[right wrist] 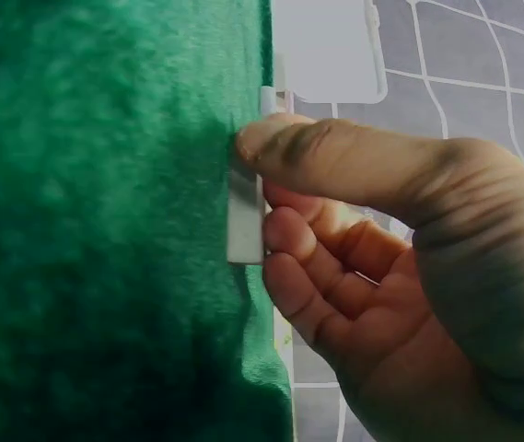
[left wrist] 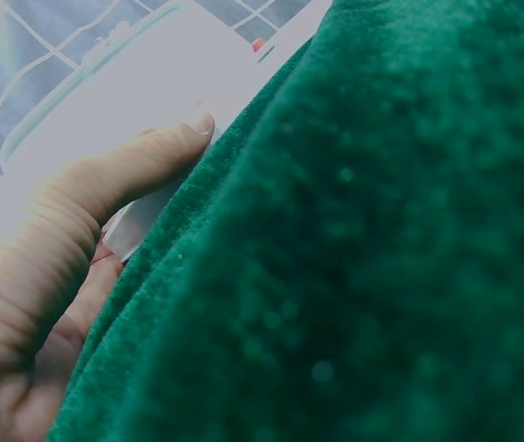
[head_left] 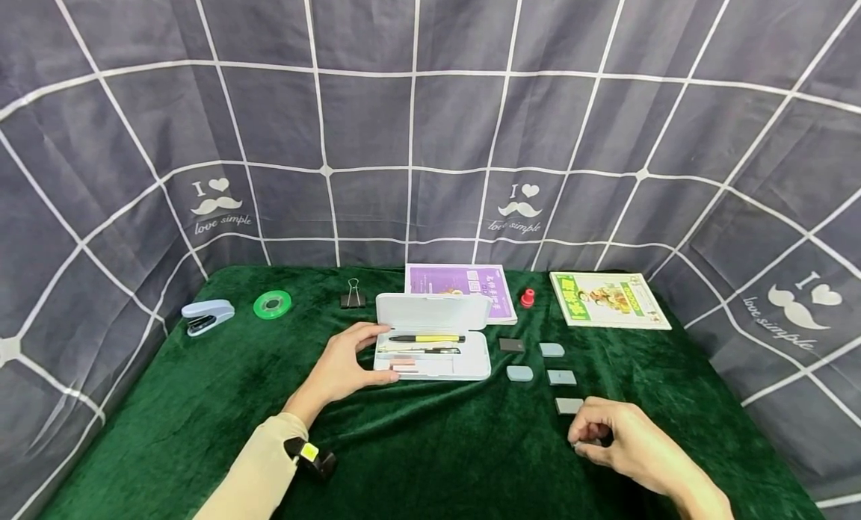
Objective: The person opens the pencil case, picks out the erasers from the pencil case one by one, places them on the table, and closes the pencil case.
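**Status: erasers partly gathered, case open, most pieces outside**

Right hand (head_left: pixel 622 438): fingers curled, thumb and fingertips pinching a small pale eraser (right wrist: pixel 245 221) at the near right part of the table (head_left: pixel 202 400). Seen flat against the green cloth in the right wrist view, so judged as just being lifted or still in contact; cannot tell which.

Left hand (head_left: pixel 343 363): fingers spread and lightly bent, thumb and fingertips bracing the left end of the open pencil case (head_left: pixel 433 359). Steadying contact only, not a closed grasp; thumb pressed to the white case wall in the left wrist view.

Pencil case: at table centre, lid (head_left: pixel 430 311) raised toward the far edge. Tray already holding a yellow-and-black pen (head_left: pixel 427 338), a second dark pen below it, and what look like pale pinkish pieces at the near left corner.

Still outside the case, right of it, well apart from each other:
- dark eraser (head_left: pixel 512 345), closest to the case
- blue-grey eraser (head_left: pixel 551 350)
- blue-grey eraser (head_left: pixel 519 373)
- grey eraser (head_left: pixel 561 377)
- pale eraser (head_left: pixel 568 406), just beside the right hand

Judgement: early to middle stage. One piece in hand, five loose, lid not closed.

Along the far edge: purple booklet (head_left: pixel 464 281) behind the lid, red stamp (head_left: pixel 528 298), green-covered book (head_left: pixel 608 299). Toward the far left corner: binder clip (head_left: pixel 353 296), green tape roll (head_left: pixel 272 304), stapler (head_left: pixel 207 316).
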Tool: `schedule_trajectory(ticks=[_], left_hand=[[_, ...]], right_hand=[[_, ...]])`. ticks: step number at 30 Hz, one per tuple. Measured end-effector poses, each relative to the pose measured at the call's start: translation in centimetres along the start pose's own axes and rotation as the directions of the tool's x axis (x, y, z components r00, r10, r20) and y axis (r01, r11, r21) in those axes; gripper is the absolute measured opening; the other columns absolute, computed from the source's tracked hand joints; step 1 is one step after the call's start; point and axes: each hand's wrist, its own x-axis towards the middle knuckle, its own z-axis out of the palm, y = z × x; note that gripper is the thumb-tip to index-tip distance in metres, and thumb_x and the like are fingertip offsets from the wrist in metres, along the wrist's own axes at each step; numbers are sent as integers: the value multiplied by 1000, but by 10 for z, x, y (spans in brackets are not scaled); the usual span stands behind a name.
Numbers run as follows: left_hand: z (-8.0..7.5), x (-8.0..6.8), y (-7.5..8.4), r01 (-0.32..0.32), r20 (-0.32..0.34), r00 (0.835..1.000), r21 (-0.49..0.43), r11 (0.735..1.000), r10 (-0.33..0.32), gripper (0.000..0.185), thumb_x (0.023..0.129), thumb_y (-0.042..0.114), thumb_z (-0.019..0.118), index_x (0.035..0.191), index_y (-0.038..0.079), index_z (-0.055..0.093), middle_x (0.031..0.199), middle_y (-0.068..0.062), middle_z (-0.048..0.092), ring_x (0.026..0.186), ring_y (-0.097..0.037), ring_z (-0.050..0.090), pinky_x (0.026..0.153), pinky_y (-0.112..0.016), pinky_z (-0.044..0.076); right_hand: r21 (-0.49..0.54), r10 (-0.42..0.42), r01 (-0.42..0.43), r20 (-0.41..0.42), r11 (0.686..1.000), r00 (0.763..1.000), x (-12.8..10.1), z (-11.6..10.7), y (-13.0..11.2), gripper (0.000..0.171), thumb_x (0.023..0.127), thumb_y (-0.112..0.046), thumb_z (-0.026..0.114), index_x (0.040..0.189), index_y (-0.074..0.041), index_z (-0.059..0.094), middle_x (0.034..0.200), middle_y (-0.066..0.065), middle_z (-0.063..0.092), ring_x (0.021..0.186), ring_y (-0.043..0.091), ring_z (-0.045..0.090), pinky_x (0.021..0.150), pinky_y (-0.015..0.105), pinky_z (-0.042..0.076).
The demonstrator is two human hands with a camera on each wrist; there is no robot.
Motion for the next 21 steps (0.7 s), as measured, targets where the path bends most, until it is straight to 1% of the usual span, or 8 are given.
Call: schedule_trajectory(ticks=[3,5,8,10,12,15,18,21], left_hand=[[1,0,1,4,4,1000,-2,1000,-4,86,80,39,104,154,15,66,158,-9,60,144,-33,64,119,-43,56],[1,-1,1,7,5,1000,-2,1000,-7,86,81,39,104,154,16,66,158,-9,60,144,-33,64,119,-44,56],[1,0,0,0,5,1000,3,1000,0,86,81,40,104,154,17,66,157,-8,61,145,-33,63,120,-43,56],[0,1,-2,-6,2,1000,6,1000,6,87,80,41,104,154,17,66,157,-7,61,145,-33,63,119,-41,56],[0,1,-2,-8,2,1000,9,1000,8,87,80,41,104,155,17,66,157,-7,61,146,-33,62,119,-41,56],[0,1,-2,-5,2,1000,10,1000,5,88,80,42,104,155,17,66,157,-7,61,145,-33,63,119,-41,56],[0,1,-2,-3,1,1000,9,1000,3,88,80,41,104,155,16,66,157,-8,61,145,-34,63,119,-42,56],[0,1,-2,-4,0,1000,8,1000,4,87,80,41,104,154,16,66,157,-8,61,145,-33,63,119,-43,56]], right_hand=[[3,10,-10,-11,1000,1000,0,-4,-4,26,91,-10,93,100,-28,77,91,-13,67,78,2,63,62,24,56],[-12,1,-2,-39,1000,999,2,-8,-8,27,91,-10,94,103,-27,77,93,-12,70,79,3,64,63,26,57],[-70,-44,37,-111,997,993,8,-12,-14,33,87,-7,96,105,-27,76,96,-11,72,81,4,65,65,26,58],[-130,-91,70,-164,989,982,16,-16,-18,41,84,-3,97,106,-30,76,99,-11,74,83,5,65,68,23,57],[-188,-140,100,-209,977,968,27,-20,-23,49,81,1,98,108,-33,77,102,-13,74,87,4,65,73,18,56],[-243,-201,139,-253,960,946,47,-26,-34,55,79,5,98,115,-33,78,109,-14,74,92,3,64,80,13,53],[-269,-243,169,-275,948,930,70,-30,-46,53,81,4,97,120,-28,79,114,-15,74,95,3,65,85,12,52],[-272,-265,188,-283,944,922,95,-31,-57,47,86,0,95,123,-25,80,116,-15,75,97,5,66,86,15,53]])
